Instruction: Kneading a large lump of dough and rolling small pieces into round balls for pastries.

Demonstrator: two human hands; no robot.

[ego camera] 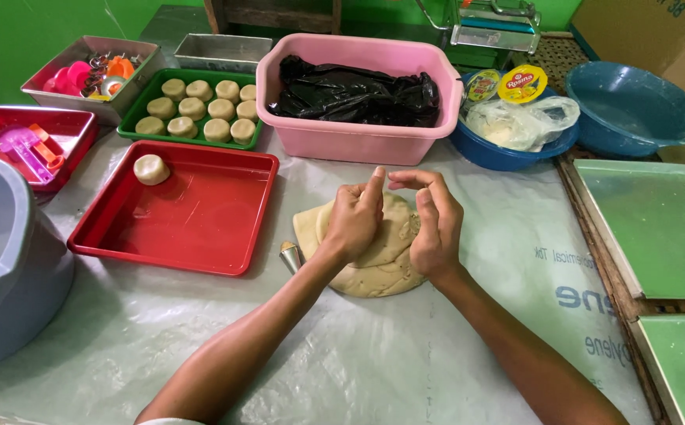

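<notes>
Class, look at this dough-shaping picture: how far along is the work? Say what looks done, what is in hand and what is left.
Done: the green tray holds about ten shaped dough rounds, and one dough round sits in the red tray. In hand: the left hand and right hand work together above the dough slab. Left: most of that slab is unshaped, and the red tray is nearly bare.

Ten round dough pieces fill the green tray, one more lies in the large red tray, beside one flat dough slab, one pink tub, two blue bowls and one metal cone.
</notes>
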